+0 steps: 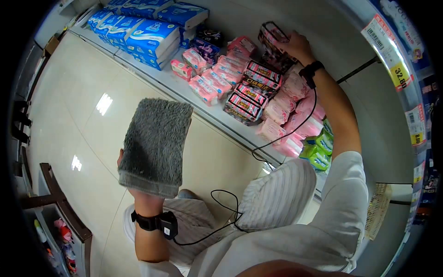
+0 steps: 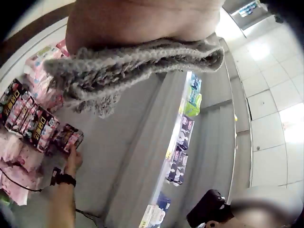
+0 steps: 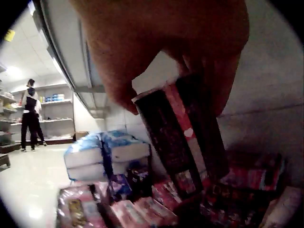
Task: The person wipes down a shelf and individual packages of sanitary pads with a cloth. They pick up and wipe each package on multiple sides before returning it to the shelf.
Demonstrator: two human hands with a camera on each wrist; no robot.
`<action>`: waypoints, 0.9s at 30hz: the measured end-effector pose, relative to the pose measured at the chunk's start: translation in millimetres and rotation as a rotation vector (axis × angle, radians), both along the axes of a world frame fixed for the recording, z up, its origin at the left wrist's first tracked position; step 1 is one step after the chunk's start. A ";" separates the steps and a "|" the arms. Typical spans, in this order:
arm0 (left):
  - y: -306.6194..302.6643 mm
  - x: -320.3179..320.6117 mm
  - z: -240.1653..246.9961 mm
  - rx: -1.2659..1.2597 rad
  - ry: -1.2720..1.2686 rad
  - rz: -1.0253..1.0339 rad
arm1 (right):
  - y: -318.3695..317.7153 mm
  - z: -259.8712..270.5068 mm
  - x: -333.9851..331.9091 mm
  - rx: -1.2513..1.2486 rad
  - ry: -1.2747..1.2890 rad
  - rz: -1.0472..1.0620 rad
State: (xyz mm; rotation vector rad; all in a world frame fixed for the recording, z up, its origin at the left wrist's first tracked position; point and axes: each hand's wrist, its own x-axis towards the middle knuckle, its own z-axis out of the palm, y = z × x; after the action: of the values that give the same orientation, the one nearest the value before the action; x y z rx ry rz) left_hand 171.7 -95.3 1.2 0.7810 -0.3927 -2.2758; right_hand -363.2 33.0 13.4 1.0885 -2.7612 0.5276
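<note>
My right hand (image 1: 295, 46) grips a black pack with pink print (image 1: 271, 38) at the back of the low shelf. In the right wrist view, thumb and fingers of the hand (image 3: 175, 38) pinch the upper part of this pack (image 3: 183, 137), held tilted above other packs. A thick grey fluffy cloth (image 1: 157, 143) lies folded over my left hand (image 1: 148, 203), out over the floor; most of the fingers are hidden behind it. The left wrist view has the cloth (image 2: 133, 71) against the hand (image 2: 142, 23). More black-and-pink packs (image 1: 262, 76) stand near my right hand.
Blue tissue packs (image 1: 152, 39) stand at the shelf's far left. Pink packs (image 1: 221, 76) and green packs (image 1: 318, 147) fill other parts. Price tags (image 1: 387, 51) line an upper shelf's edge on the right. Black cables (image 1: 237, 212) hang from both wrists. People (image 3: 31, 114) stand farther off.
</note>
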 end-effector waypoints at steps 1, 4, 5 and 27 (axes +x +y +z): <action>-0.6 -9.0 2.5 -0.010 0.058 -0.063 | -0.9 5.8 5.9 -0.098 0.029 0.003; -6.4 -35.4 3.3 0.065 0.276 -0.196 | 4.1 37.0 66.7 -0.442 0.276 0.180; -7.1 -45.3 4.2 0.111 0.325 -0.210 | 3.0 52.0 103.6 -0.507 0.268 0.204; 2.7 -141.7 -26.9 0.055 0.465 -0.261 | -26.7 44.3 250.1 -0.103 -0.360 0.466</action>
State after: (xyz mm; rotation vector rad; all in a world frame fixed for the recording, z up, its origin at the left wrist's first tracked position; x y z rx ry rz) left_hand 30.0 -92.6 -25.7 0.2142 -0.2234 -2.6266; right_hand -113.2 6.3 57.7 1.7756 -2.7085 0.9967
